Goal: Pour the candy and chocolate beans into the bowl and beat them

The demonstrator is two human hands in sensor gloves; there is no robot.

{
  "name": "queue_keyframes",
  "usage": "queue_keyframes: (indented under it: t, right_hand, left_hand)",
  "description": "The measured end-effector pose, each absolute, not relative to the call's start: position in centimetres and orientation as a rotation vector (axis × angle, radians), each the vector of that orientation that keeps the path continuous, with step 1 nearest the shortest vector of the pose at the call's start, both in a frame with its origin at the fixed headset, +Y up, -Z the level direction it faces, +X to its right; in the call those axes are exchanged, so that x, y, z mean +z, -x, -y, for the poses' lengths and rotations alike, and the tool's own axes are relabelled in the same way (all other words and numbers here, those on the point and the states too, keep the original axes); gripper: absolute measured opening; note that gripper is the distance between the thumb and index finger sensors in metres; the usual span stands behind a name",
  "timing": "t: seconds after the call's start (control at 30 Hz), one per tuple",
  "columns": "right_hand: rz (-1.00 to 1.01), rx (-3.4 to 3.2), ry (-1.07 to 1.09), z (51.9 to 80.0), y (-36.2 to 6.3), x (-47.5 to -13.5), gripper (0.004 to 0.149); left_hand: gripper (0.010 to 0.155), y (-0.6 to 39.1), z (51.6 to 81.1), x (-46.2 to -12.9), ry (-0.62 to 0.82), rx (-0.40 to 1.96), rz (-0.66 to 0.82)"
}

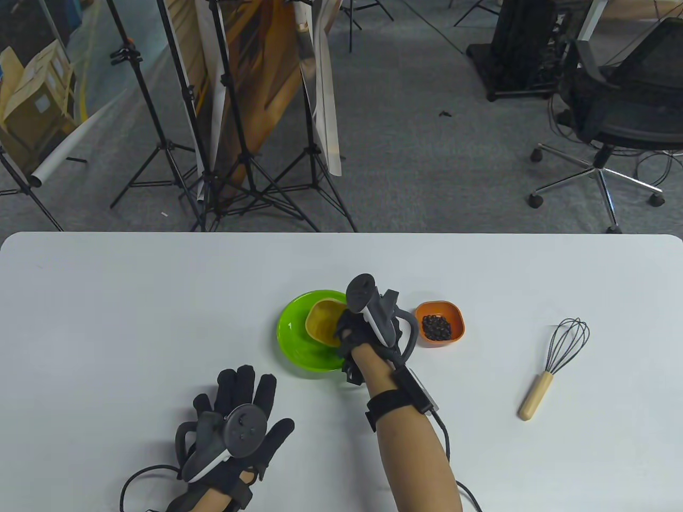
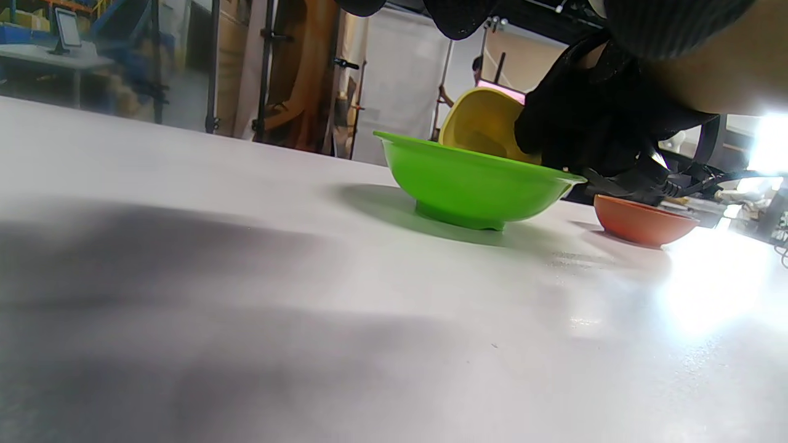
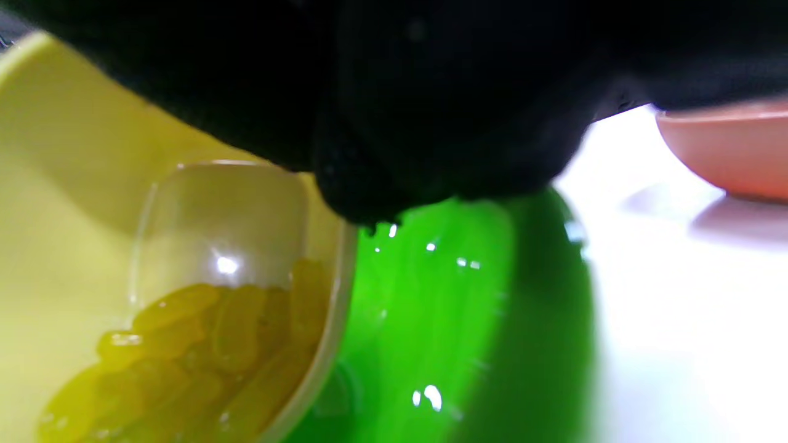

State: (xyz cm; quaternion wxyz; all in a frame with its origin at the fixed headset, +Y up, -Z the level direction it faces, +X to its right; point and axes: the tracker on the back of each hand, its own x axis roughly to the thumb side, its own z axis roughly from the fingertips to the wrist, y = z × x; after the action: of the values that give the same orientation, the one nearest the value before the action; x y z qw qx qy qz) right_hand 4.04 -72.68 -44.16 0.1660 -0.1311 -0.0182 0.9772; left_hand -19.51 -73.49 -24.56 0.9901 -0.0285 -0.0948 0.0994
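My right hand (image 1: 347, 333) grips a small yellow dish (image 1: 323, 320) and holds it tilted over the green bowl (image 1: 292, 333). In the right wrist view yellow candies (image 3: 203, 351) lie piled at the dish's lower rim, above the green bowl (image 3: 443, 320). The left wrist view shows the yellow dish (image 2: 483, 126) leaning over the green bowl (image 2: 474, 191). An orange dish (image 1: 458, 325) of dark chocolate beans (image 1: 436, 327) sits just right of the bowl. My left hand (image 1: 240, 405) rests flat on the table, fingers spread, holding nothing.
A wire whisk (image 1: 555, 365) with a wooden handle lies on the table (image 1: 106, 320) at the right. Beyond the table's far edge stand light-stand tripods (image 1: 240, 176) and an office chair (image 1: 613, 117).
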Motion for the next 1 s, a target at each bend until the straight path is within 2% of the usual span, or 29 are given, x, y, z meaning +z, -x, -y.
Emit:
queue_keyframes:
  t: [1.0]
  right_hand:
    - [0.270,2.762,0.315,71.2,-4.9,-42.8,0.039]
  left_hand:
    - [0.085,19.1,73.6,-24.3,0.071,0.175,0.207]
